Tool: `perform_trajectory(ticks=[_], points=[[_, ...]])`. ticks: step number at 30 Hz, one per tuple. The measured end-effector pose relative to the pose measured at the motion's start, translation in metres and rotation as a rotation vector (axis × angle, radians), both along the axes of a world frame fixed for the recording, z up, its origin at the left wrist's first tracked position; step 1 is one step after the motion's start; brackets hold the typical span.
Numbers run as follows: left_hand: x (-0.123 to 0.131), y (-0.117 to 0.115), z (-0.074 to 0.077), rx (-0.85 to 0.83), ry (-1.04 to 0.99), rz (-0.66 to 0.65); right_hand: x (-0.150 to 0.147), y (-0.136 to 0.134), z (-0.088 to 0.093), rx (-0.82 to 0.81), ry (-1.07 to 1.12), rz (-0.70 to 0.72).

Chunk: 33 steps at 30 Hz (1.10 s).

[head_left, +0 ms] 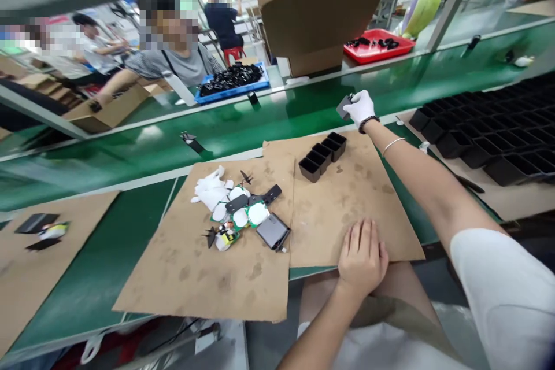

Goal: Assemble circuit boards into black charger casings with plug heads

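Head view. Cardboard sheets: two on the near bench, the left sheet [191, 283] overlapped at its right edge by the right sheet [347, 202]; a third sheet [26, 277] at far left.

Black open housings [323, 156]: four, in one slanting row, touching, on the far part of the right sheet.

Loose pile on the left sheet: one white glove [210, 188], one grey rectangular block [272, 230], several white discs and small dark bits, too tangled to count.

Trays beyond the green belt [260, 121]: one blue tray [229, 85] and one red tray [375, 46], both with black parts.

Right hand [359, 107]: one, in a white glove, bracelets at the wrist, arm stretched far forward to the near edge of the belt. Fingers curled and pinching a small dark grey piece [344, 107], held in the air just past the row of housings.

Left hand [362, 257]: one, bare, palm down on the near edge of the right sheet, wrist bent back toward the body. Fingers straight and pressed together, flat on the cardboard, gripping nothing.
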<state>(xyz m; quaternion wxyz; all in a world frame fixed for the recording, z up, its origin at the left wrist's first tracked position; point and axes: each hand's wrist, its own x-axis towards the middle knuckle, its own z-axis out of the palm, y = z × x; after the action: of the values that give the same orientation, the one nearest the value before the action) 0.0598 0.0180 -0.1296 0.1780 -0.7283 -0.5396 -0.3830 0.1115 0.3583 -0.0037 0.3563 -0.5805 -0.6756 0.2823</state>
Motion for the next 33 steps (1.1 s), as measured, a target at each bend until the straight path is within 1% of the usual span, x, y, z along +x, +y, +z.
perform_trajectory(ticks=[3, 6, 8, 10, 11, 13, 14, 16, 18, 19, 20, 21, 22, 23, 24, 26, 28, 29, 30, 31, 32, 33], points=[[0.001, 0.002, 0.0, 0.031, 0.016, 0.04, -0.033, 0.013, 0.001, -0.008, -0.143, -0.056], [0.001, 0.005, -0.001, 0.073, 0.053, 0.067, -0.051, 0.016, 0.001, -0.055, -0.265, -0.023], [0.001, 0.005, -0.002, 0.087, 0.08, 0.078, -0.055, 0.017, 0.01, -0.088, -0.349, 0.013], [0.0, 0.006, -0.001, 0.091, 0.1, 0.087, -0.056, 0.014, 0.026, -0.096, -0.435, 0.059], [0.0, 0.006, -0.001, 0.091, 0.104, 0.089, -0.056, 0.009, 0.036, -0.076, -0.471, 0.076], [0.0, 0.006, -0.002, 0.082, 0.11, 0.084, -0.057, -0.016, 0.055, 0.0, -0.516, 0.105], [0.0, 0.006, -0.003, 0.078, 0.107, 0.076, -0.059, -0.036, 0.063, 0.043, -0.528, 0.145], [0.0, 0.007, -0.006, 0.056, 0.084, 0.049, -0.063, -0.091, 0.071, 0.108, -0.539, 0.307], [0.0, 0.008, -0.012, -0.014, 0.048, -0.003, -0.07, -0.158, 0.066, 0.151, -0.551, 0.525], [0.0, 0.009, -0.014, -0.072, 0.029, -0.042, -0.075, -0.191, 0.059, 0.148, -0.573, 0.618], [0.0, 0.009, -0.017, -0.148, 0.014, -0.09, -0.082, -0.222, 0.05, 0.139, -0.595, 0.672], [-0.001, 0.009, -0.019, -0.236, 0.001, -0.143, -0.09, -0.249, 0.038, 0.121, -0.623, 0.716], [-0.002, 0.009, -0.021, -0.319, -0.018, -0.198, -0.1, -0.27, 0.026, 0.12, -0.681, 0.792], [-0.004, 0.007, -0.022, -0.386, -0.044, -0.247, -0.109, -0.285, 0.014, 0.124, -0.733, 0.822], [-0.006, 0.005, -0.022, -0.433, -0.07, -0.283, -0.118, -0.294, 0.004, 0.125, -0.765, 0.843], [-0.014, -0.006, -0.018, -0.47, -0.095, -0.346, -0.128, -0.297, -0.011, 0.121, -0.764, 0.857], [-0.026, -0.024, -0.011, -0.458, -0.106, -0.458, -0.125, -0.287, -0.015, 0.108, -0.73, 0.865], [-0.034, -0.035, -0.005, -0.438, -0.122, -0.538, -0.118, -0.279, -0.015, 0.101, -0.717, 0.874], [-0.044, -0.045, 0.002, -0.401, -0.178, -0.581, -0.108, -0.272, -0.013, 0.097, -0.701, 0.887], [-0.054, -0.055, 0.01, -0.321, -0.239, -0.576, -0.096, -0.265, -0.011, 0.095, -0.677, 0.903], [-0.066, -0.062, 0.019, -0.204, -0.324, -0.486, -0.083, -0.259, -0.01, 0.094, -0.641, 0.915], [-0.078, -0.066, 0.029, -0.07, -0.429, -0.323, -0.069, -0.255, -0.008, 0.091, -0.594, 0.918]])
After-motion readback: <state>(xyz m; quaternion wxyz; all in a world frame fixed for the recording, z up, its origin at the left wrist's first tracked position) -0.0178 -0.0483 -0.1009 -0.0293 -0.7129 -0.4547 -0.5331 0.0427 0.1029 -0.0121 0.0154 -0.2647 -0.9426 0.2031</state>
